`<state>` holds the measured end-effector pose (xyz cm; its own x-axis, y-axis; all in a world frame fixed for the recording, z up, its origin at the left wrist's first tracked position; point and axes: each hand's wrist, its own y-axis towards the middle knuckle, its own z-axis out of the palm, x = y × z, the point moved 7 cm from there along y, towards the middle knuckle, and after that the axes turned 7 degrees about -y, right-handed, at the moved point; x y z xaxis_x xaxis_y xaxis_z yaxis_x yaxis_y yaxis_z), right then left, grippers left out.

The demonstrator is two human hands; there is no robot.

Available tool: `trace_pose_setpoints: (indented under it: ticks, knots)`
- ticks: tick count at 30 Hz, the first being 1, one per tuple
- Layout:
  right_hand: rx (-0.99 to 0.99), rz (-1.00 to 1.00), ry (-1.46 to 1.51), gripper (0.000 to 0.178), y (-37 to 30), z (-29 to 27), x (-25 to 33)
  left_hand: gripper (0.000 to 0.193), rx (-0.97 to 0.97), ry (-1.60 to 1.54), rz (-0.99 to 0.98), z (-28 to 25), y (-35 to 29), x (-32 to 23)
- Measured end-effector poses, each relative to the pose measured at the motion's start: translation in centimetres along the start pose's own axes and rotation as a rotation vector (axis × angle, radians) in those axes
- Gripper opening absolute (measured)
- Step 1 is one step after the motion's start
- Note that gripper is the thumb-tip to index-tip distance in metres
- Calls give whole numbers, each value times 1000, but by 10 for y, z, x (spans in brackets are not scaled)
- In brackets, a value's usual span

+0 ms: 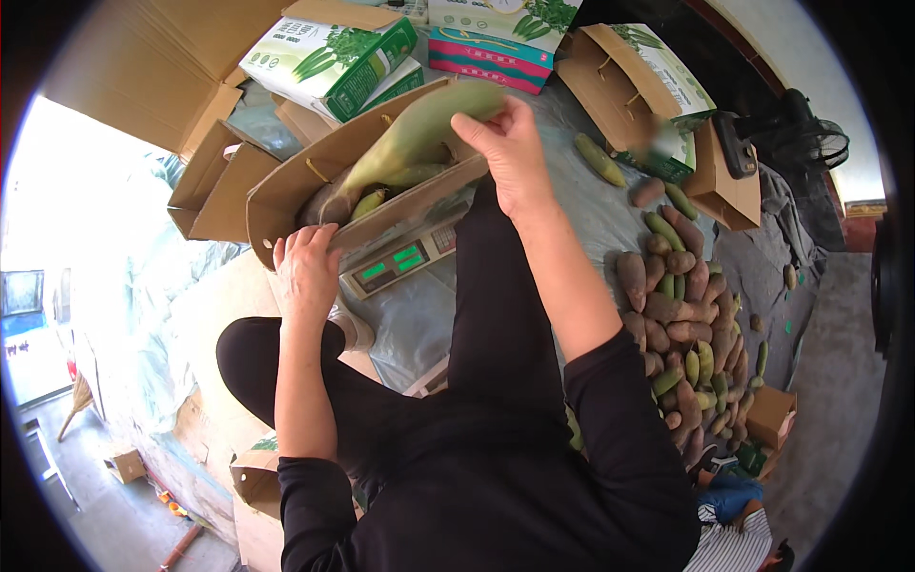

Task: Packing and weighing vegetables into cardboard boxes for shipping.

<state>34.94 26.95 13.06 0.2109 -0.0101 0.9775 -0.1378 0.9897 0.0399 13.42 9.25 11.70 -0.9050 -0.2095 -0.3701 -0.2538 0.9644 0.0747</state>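
Note:
My right hand (pixel 510 157) is closed around the thick end of a large green radish (pixel 410 133), thumb on top. The radish slants over an open cardboard box (pixel 410 205), its pale tapered end pointing down toward the box's near left corner. At that corner my left hand (pixel 307 262) grips the rim, fingers bent over the edge close to the radish's tip. Several smaller green radishes (pixel 370 202) lie inside the box, partly hidden by its wall and the large radish. Beneath the box is a digital scale (pixel 396 267) with a lit green display.
Printed white and green cartons (pixel 329 62) and a pink and blue box (pixel 491 62) stand at the back. To the right lies a heap of brownish and green roots (pixel 686 334), with a black fan (pixel 810 138) beyond. Another person (pixel 739 524) is at lower right.

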Motion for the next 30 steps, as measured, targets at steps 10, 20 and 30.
trace_pose_setpoints:
  ticks: [10,20,30]
  knots:
    - [-106,259,-452,26,-49,-140,-84,35,-7,-7,-22,0,-4,6]
    - [-167,468,-720,16,-151,-247,-208,36,-6,21,-24,5,-3,9]
    - [-148,609,-840,13,-207,-271,-265,37,-2,26,-29,6,-3,11]
